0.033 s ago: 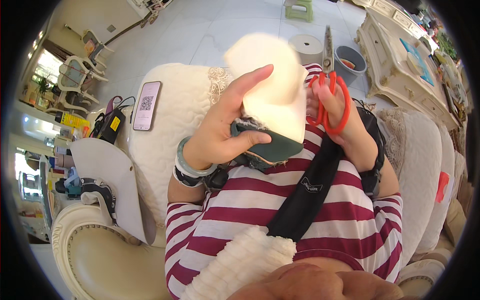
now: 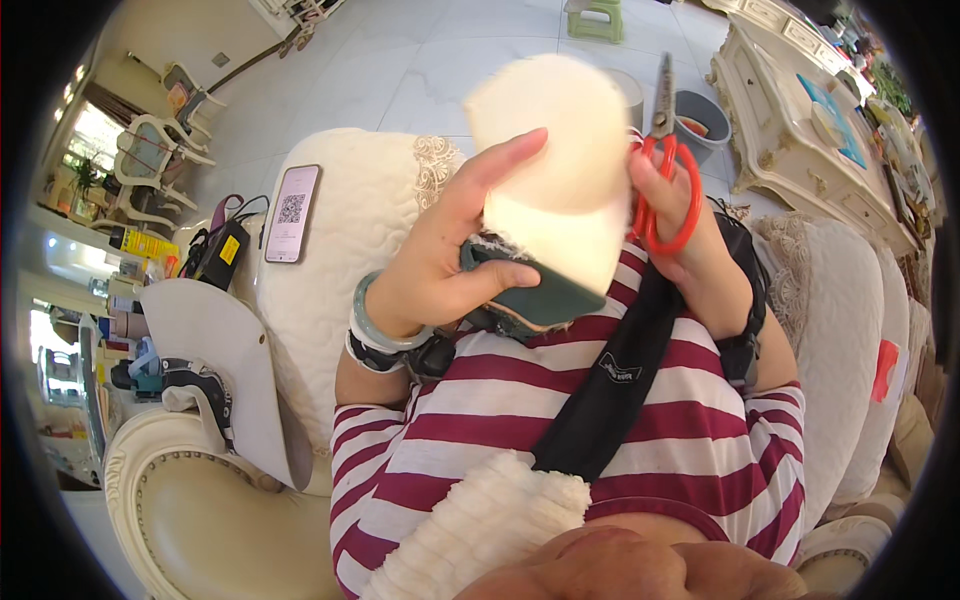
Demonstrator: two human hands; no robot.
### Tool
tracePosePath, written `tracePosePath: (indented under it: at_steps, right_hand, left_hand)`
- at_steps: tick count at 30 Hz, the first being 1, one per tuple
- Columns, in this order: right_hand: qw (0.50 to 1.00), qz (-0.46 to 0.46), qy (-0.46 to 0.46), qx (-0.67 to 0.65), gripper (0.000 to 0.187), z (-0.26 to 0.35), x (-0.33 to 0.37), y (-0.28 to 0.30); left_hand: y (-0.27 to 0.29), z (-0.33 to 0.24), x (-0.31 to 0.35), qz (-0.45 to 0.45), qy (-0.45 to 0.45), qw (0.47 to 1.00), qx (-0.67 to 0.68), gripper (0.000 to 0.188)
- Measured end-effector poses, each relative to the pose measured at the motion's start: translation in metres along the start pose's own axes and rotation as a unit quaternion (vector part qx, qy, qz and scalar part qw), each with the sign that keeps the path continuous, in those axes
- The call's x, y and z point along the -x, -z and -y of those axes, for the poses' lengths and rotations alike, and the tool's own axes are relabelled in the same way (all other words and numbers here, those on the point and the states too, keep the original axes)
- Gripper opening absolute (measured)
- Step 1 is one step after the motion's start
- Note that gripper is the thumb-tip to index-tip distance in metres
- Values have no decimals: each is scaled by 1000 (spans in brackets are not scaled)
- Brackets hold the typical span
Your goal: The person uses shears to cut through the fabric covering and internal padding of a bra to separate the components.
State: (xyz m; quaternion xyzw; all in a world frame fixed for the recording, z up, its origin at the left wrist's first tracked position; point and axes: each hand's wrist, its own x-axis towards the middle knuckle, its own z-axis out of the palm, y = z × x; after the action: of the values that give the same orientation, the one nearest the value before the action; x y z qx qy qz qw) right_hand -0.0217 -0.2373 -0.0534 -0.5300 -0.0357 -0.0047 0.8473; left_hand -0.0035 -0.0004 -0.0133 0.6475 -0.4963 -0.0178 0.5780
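My left hand [image 2: 440, 255] is closed on a cream padded piece [image 2: 550, 130], raised in front of my chest. The piece has a broad rounded top. Its lower end carries a dark green panel [image 2: 550, 290] with frayed, fuzzy edges, and my left thumb presses on that panel. In my right hand [image 2: 690, 260] is a pair of red-handled scissors [image 2: 668, 195], blades together and pointing up and away from me. The right fingertips are partly hidden behind the piece's right edge, so I cannot tell how firmly they touch it.
A phone [image 2: 293, 215] lies on the cream quilted cover [image 2: 330, 330] to my left, near a black box with a yellow label [image 2: 218, 255]. Beyond my right hand stand a grey bin [image 2: 700, 120] and a carved cream cabinet [image 2: 780, 120]. A green stool [image 2: 594, 20] is farther off.
The cream piece has turned, showing its upper part wider and flatter. My right hand and the scissors have shifted slightly right, with the handles turned.
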Motion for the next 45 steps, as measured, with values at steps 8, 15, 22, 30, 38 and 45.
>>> tracePosePath:
  at_steps: [8, 15, 22, 30, 38, 45]
  right_hand:
    - [994, -74, 74, 9, 23, 1, -9, 45]
    - [998, -33, 53, 28, 26, -1, 0, 58]
    - [992, -72, 43, 94, 27, -11, 11, 76]
    - [993, -80, 18, 79, 22, -21, 5, 73]
    - [993, -78, -14, 82, 25, -16, 3, 73]
    - [994, -96, -8, 43, 24, -15, 4, 68]
  left_hand:
    - [7, 3, -5, 87, 140, 986, -16, 86]
    - [28, -39, -17, -53, -111, 938, -323, 21]
    - [-69, -88, -19, 88, -252, 958, 104, 6]
    - [-98, -61, -10, 140, -248, 947, 147, 7]
    - [-123, -55, -18, 157, -241, 946, 150, 8]
    - [-124, -55, -20, 165, -230, 948, 148, 9]
